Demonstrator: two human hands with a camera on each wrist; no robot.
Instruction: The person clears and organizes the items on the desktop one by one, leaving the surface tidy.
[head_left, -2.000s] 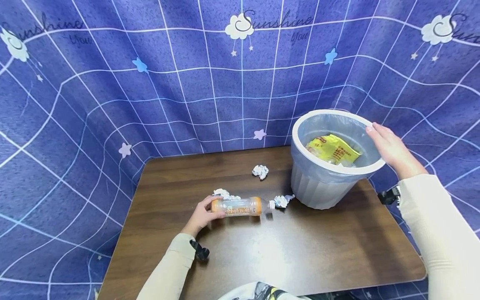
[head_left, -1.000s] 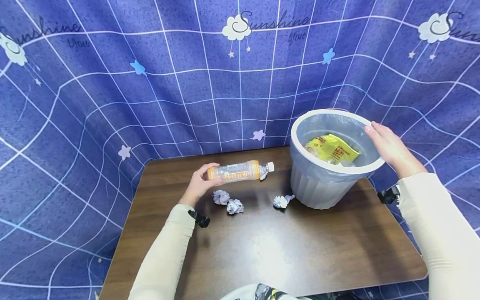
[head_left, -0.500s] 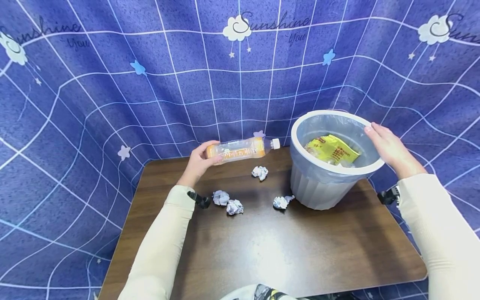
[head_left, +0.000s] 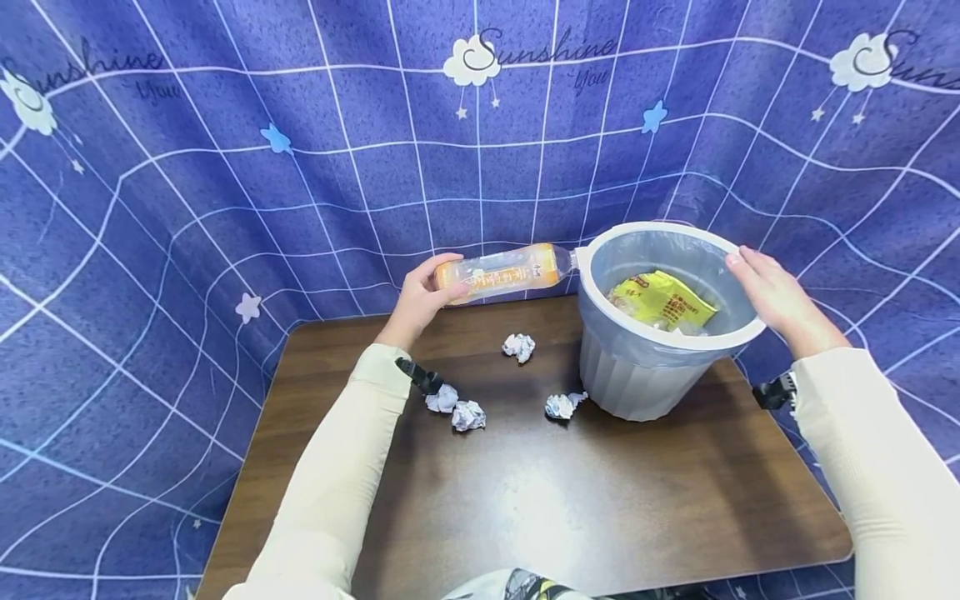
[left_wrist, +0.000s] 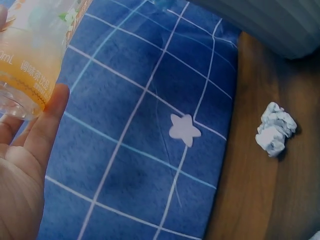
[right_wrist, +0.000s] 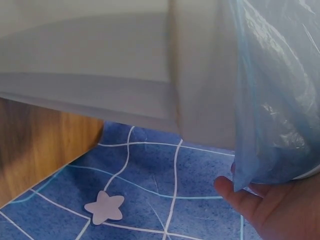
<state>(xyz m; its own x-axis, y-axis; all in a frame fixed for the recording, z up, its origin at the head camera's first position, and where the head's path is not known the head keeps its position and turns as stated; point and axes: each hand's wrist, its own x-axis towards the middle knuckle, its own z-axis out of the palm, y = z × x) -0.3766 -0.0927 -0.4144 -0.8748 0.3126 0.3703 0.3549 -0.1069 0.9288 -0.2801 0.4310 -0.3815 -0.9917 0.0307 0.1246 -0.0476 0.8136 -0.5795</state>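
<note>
My left hand point(head_left: 423, 300) grips a clear plastic bottle point(head_left: 510, 272) with an orange and white label by its base end. The bottle lies nearly level in the air above the table's back edge, its white cap overlapping the left rim of a grey trash can point(head_left: 637, 387) in the head view. In the left wrist view, the fingers wrap round the bottle's base point(left_wrist: 30, 75). My right hand point(head_left: 780, 300) holds the can's right rim, some fingers outside against the blue liner point(right_wrist: 245, 125). A yellow snack wrapper point(head_left: 663, 300) lies inside the can.
Several crumpled paper balls lie on the brown table point(head_left: 637, 500): one at the back point(head_left: 518, 347), one by the can point(head_left: 564, 406), and a pair point(head_left: 468, 415) below my left wrist. A blue gridded curtain point(head_left: 375, 192) stands behind the table.
My left hand has lifted the bottle off the table, then carried it back and right to the can's rim. Paper balls it had covered now show. My right hand has stayed on the rim.
</note>
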